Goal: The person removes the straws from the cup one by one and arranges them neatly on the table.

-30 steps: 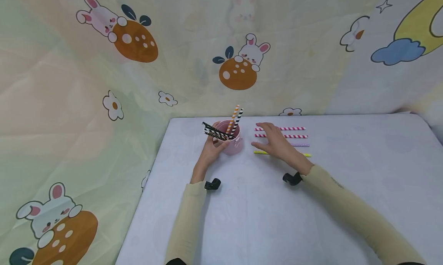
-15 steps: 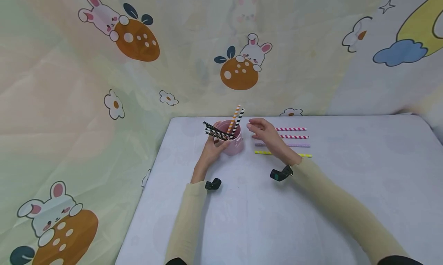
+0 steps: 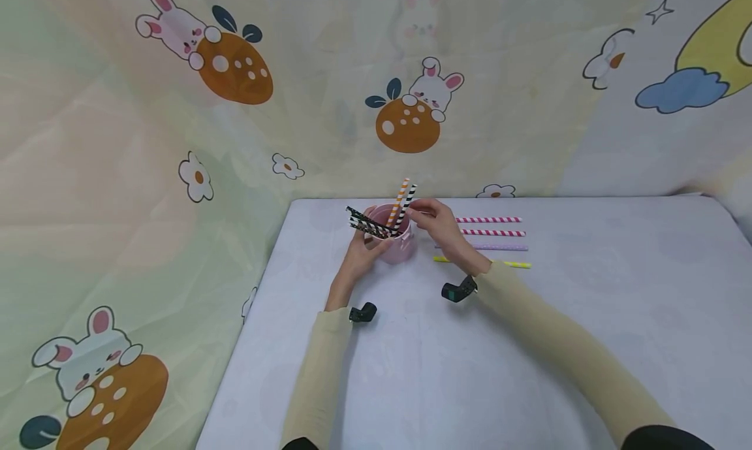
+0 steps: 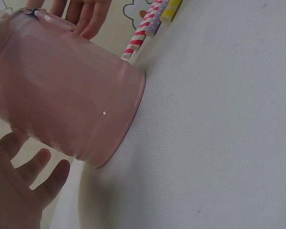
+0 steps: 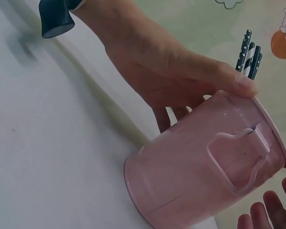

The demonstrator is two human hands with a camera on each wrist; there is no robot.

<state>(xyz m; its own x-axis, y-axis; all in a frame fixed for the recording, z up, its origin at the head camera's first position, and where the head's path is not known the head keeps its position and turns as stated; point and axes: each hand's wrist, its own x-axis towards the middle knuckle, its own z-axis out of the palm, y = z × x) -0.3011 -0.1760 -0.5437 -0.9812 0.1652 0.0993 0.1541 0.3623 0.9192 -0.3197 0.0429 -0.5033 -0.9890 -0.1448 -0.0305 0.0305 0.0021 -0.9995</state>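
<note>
A small pink bucket (image 3: 397, 254) stands on the table, tilted in the wrist views by the camera angle. My left hand (image 3: 357, 257) holds its left side, thumb on the near rim in the right wrist view. An orange-striped paper straw (image 3: 395, 205) and a black-and-white striped straw (image 3: 405, 205) stand up inside it. Several black-and-white patterned straws (image 3: 367, 224) lean out to the left. My right hand (image 3: 443, 231) is at the bucket's right rim beside the striped straw; its fingers (image 5: 274, 207) look loosely extended, and whether they touch a straw is hidden.
Right of the bucket lie two red-and-white striped straws (image 3: 492, 219), a purple straw (image 3: 505, 247) and a yellow straw (image 3: 519, 264), partly behind my right hand and wrist. A printed cloth (image 3: 317, 97) hangs behind the white table (image 3: 423, 371).
My right hand has moved left from above the lying straws to the bucket's rim, its fingers drawing closer together. The left hand and bucket stay put.
</note>
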